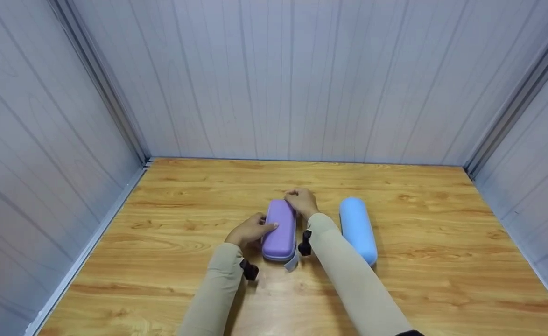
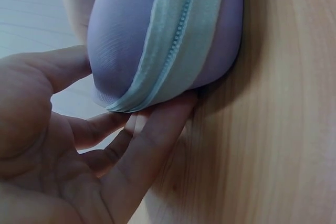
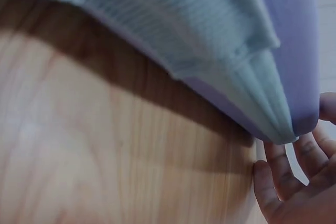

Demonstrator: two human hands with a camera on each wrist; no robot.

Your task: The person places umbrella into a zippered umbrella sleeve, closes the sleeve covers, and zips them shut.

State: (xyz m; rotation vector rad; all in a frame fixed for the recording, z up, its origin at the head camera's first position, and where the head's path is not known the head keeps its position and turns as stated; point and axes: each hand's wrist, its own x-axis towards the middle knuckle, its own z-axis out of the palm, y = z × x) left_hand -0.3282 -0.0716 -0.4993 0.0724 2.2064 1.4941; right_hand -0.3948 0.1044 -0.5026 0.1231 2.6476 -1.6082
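A purple zip case (image 1: 281,228) lies on the wooden table, its lid closed, a pale zip band (image 2: 178,30) running round its side. My left hand (image 1: 250,229) grips its left side, thumb laid on the lid and fingers (image 2: 152,156) down at the lower edge. My right hand (image 1: 303,201) is at the far right corner, thumb and fingers (image 3: 283,174) bent about the case's end, where the zip band finishes in the right wrist view. A grey ribbed strap (image 1: 292,262) hangs off the near right corner.
A light blue rounded case (image 1: 358,229) lies to the right of my right forearm. Pale panel walls (image 1: 274,84) enclose the wooden table (image 1: 171,224) at the back and both sides. Each wrist carries a small black camera.
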